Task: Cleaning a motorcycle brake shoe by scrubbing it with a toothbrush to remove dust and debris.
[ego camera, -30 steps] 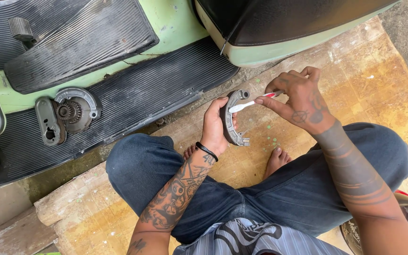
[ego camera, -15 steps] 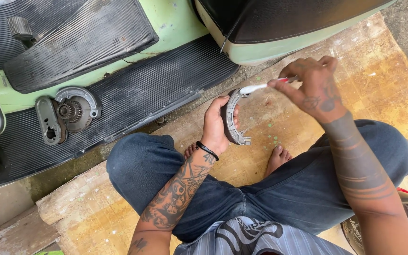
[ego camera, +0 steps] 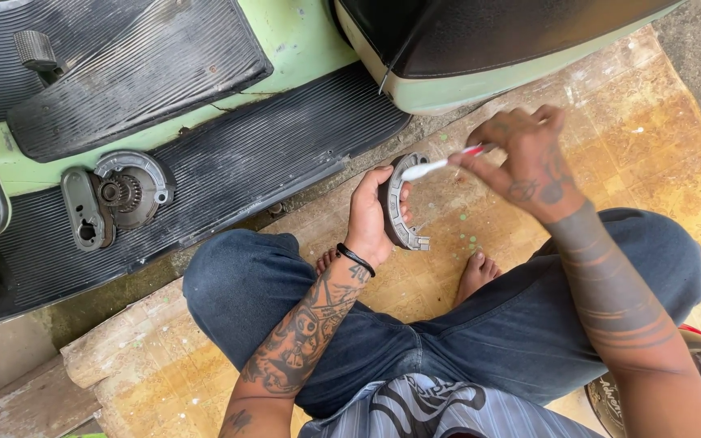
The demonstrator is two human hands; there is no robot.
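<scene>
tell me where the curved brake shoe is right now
In the head view the curved brake shoe sits just right of centre, gripped in the left hand above the crossed legs, with the right hand's toothbrush at its top end.

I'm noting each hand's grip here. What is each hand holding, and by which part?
The left hand grips a curved metal brake shoe around its middle. The right hand pinches a small white brush by its red handle end.

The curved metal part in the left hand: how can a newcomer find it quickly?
Start at the green scooter's black ribbed floor mat. Just below its right end, the left hand holds a brake shoe. It is the only grey crescent, touched by a white toothbrush.
</scene>
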